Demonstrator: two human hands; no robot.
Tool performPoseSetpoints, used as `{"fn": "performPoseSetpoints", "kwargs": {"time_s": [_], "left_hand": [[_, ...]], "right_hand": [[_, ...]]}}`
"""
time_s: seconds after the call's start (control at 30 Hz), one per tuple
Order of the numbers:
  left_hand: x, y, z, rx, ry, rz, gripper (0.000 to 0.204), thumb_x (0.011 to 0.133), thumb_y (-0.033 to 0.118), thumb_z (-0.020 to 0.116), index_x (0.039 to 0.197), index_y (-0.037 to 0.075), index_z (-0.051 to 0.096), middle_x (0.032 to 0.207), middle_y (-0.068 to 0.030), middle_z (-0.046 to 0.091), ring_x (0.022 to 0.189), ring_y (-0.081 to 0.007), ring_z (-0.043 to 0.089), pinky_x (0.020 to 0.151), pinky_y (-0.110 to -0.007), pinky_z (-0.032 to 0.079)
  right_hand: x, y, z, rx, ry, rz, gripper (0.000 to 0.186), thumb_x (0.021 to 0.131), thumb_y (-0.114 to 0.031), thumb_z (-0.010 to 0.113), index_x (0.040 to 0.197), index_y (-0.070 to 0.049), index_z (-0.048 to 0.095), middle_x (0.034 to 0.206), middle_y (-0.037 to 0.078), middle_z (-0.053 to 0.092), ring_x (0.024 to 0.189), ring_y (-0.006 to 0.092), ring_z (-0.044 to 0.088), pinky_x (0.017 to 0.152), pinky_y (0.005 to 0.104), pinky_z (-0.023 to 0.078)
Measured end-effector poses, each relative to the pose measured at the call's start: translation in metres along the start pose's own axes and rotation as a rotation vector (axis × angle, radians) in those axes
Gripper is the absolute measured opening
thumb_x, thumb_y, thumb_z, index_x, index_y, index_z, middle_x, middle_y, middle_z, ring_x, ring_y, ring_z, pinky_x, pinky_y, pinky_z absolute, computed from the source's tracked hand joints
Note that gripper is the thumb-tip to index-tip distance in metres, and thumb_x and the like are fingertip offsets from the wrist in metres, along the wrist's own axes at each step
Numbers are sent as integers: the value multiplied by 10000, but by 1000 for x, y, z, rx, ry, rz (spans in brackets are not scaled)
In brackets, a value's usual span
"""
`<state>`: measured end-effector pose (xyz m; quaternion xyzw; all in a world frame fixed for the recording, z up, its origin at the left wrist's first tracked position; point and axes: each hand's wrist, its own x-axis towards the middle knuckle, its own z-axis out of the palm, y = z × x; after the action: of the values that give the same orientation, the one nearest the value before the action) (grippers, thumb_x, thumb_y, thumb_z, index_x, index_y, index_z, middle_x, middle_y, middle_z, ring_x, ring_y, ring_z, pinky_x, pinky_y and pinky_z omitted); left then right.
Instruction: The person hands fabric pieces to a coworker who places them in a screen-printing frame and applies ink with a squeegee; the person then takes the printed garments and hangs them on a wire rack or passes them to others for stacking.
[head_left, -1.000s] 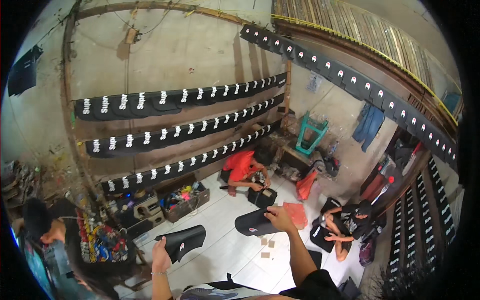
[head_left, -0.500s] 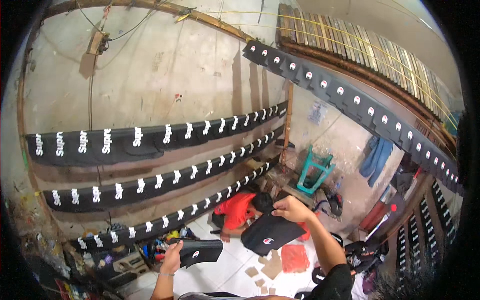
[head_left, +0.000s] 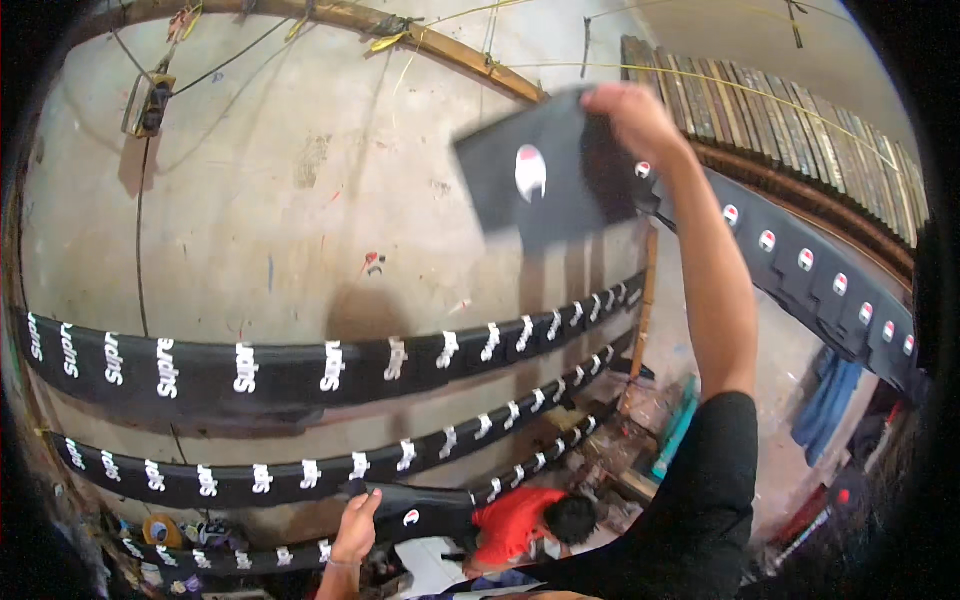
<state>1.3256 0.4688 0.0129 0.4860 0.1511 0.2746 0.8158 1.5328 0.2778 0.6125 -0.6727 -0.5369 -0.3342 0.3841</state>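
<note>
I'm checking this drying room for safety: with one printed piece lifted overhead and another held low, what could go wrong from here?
1. The right hand grips the raised black printed piece only at one edge; it looks blurred, so it may slip or brush the hanging row beside it.
2. A person in a red shirt crouches below; a dropped piece could land on them.
3. The left hand holds a second black piece close to the lower rows, risking smudges.

Wall racks (head_left: 300, 370) of black printed pieces (head_left: 250, 478)

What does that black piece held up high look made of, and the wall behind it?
Black piece in the right hand: looks like thin matte fabric or foam sheet, flat, with a small printed emblem; motion blur leaves it open. Wall: bare, stained plaster or concrete, rough and dull.
</note>
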Motion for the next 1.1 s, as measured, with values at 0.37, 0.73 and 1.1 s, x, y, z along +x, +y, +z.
{"fn": "performPoseSetpoints", "kwargs": {"time_s": [0.37, 0.73, 1.1], "left_hand": [[93, 17, 84, 417, 250, 161, 350, 873, 268, 527, 598, 75, 430, 619, 25, 381, 589, -90, 330, 548, -270, 298], [120, 3, 85, 257, 434, 29, 288, 863, 283, 553, 795, 4, 561, 752, -11, 534, 738, -102, 463, 684, -234, 363], [105, -12, 11, 1250, 186, 529, 569, 671, -81, 437, 1228, 29, 461, 1031, -219, 535, 990, -380, 485, 889, -420, 371]], "right_hand": [[191, 155, 6, -5, 749, 174, 294, 739, -120, 626, 994, 13, 564, 1040, 159, 584, 850, 234, 582, 745, 346, 451], [195, 159, 83, -46, 879, 120, 285, 748, -101, 551, 1024, -37, 577, 1021, 224, 590, 951, 367, 575, 841, 396, 459], [9, 139, 157, 112, 678, -347, 192, 834, -151, 544, 928, 11, 587, 725, 55, 623, 635, 85, 548, 573, 231, 443]]}}
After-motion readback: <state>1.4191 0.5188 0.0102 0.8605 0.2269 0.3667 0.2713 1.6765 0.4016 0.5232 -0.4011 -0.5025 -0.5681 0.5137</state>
